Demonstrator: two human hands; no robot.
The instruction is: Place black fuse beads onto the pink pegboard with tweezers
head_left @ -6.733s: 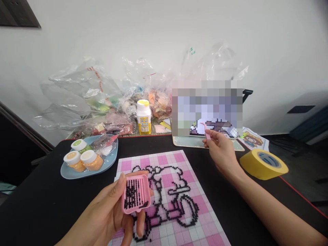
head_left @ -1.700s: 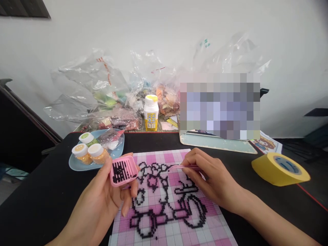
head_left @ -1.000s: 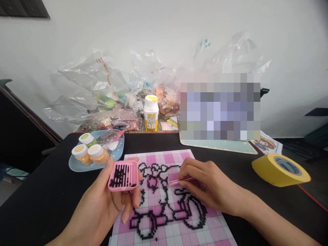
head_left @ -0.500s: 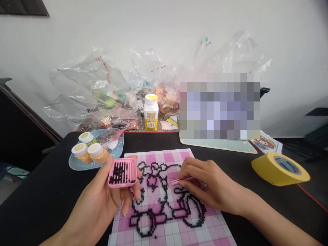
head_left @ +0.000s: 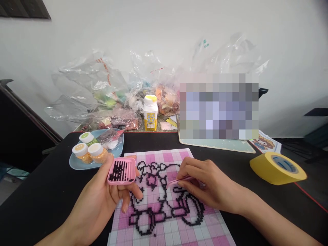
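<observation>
My left hand [head_left: 102, 198] is closed round a small pink square tray [head_left: 122, 171] filled with black beads, held just above the left edge of the pegboard. A pink-and-white checked pegboard [head_left: 176, 227] lies flat on the black table, with a black bead outline [head_left: 164, 201] laid across it. Over the board's middle, my right hand [head_left: 207, 186] pinches pink tweezers [head_left: 179, 180]. Their tip points left and down, close to the bead outline.
A blue plate [head_left: 116, 152] with three small bead jars [head_left: 88, 150] stands at the back left. Behind it lie clear plastic bags [head_left: 102, 95] and a white bottle with a yellow cap [head_left: 150, 112]. A yellow tape roll [head_left: 278, 167] rests at the right; a blurred screen [head_left: 219, 109] stands behind the board.
Earlier my right hand was raised near the screen; it has come down over the board. In the last second both hands hardly shifted; the tray drifted slightly.
</observation>
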